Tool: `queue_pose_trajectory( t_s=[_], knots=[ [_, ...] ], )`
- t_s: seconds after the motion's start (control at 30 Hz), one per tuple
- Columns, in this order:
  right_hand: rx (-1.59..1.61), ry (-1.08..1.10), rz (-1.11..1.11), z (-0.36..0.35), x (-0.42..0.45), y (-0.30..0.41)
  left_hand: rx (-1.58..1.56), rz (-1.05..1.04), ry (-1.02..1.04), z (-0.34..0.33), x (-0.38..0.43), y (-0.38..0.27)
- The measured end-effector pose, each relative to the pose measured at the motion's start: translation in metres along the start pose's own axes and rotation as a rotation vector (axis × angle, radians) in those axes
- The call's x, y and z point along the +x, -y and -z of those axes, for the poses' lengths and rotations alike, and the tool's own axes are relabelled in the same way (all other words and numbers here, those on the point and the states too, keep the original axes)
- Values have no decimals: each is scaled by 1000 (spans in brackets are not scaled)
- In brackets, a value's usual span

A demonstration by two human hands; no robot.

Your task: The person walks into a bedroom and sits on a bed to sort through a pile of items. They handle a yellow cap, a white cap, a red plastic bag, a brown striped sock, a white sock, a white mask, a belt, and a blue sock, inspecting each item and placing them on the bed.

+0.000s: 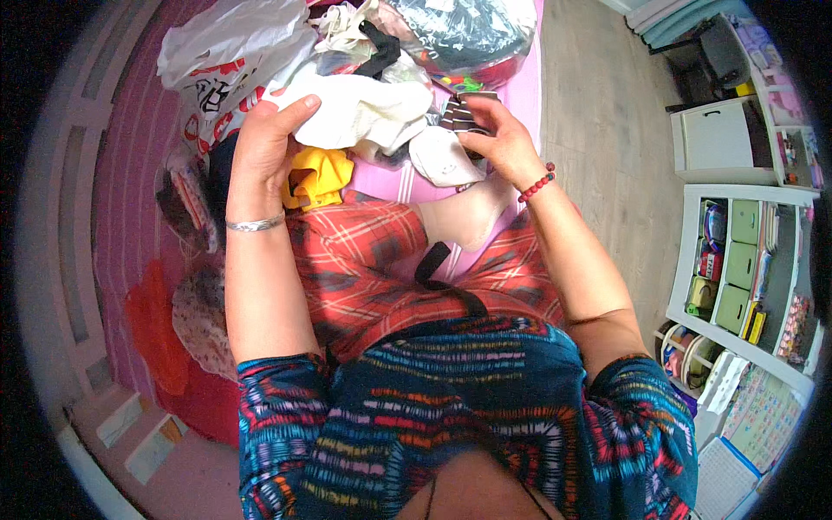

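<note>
My left hand (276,127) grips one end of a white knitted cloth piece (364,107), thumb on top. The white piece stretches right over a heap of clothes. My right hand (497,133) is apart from it, fingers curled and spread, over a dark striped cloth (458,117); whether it touches that cloth cannot be told. Just below lies a white rounded cloth item (442,156), near my foot. A yellow cloth (320,177) lies crumpled beside my left wrist. Black and cream pieces (380,52) top the heap behind.
A white plastic bag with red print (227,58) lies at the upper left. A clear bag of clothes (478,39) stands at the upper right of the pink striped bed (380,182). Orange and red cloths (156,325) lie left. Shelves (689,253) stand across the floor at right.
</note>
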State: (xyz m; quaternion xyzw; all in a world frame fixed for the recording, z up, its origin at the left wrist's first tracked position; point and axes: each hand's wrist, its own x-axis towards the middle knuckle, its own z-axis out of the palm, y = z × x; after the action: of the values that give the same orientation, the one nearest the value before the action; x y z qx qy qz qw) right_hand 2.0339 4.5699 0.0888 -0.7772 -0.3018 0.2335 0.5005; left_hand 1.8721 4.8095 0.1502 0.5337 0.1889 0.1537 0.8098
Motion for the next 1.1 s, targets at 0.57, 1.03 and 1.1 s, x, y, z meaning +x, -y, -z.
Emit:
queue_pose_trajectory(
  t_s=[0.57,1.03,1.1],
  knots=[
    [627,690,-160,-20,-21,69,-296,140,181,-11,13,9],
    [871,464,-154,-5,-20,59,161,96,269,-42,-20,55],
    [633,429,-177,-5,-18,61,77,133,277,-57,-28,54]
  ],
)
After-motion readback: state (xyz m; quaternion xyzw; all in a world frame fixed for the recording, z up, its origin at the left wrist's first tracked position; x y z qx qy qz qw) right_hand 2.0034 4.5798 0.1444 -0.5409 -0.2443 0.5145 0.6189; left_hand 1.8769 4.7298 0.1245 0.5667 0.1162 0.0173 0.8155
